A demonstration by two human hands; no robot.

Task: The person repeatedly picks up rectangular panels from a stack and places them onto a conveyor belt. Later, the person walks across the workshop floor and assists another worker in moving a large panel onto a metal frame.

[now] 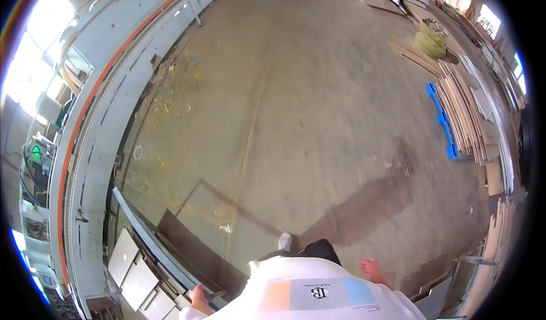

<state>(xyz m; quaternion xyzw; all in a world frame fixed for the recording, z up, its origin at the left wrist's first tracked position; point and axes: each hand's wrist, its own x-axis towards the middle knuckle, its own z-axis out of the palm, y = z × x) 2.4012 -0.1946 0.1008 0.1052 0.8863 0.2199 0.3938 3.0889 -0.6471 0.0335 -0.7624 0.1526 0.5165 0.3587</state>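
Observation:
My left hand point(199, 299) is low in the view, left of my body, with its fingers curled at the near end of a long grey metal rail point(152, 232). The rail edges a rack or cart beside me. Pale rectangular panels point(139, 283) stand in a row along it, and a brown board point(196, 252) lies against its inner side. My right hand point(372, 270) hangs on the other side of my white shirt, fingers curled in, with nothing visible in it.
A long grey machine point(91, 166) with an orange strip lines the left side. At right, stacked boards point(463, 112) sit by a blue pallet point(443, 121), with a yellow-green sack point(430, 40) beyond. More panels point(435, 297) stand near my right side. Scraps litter the concrete floor point(318, 121).

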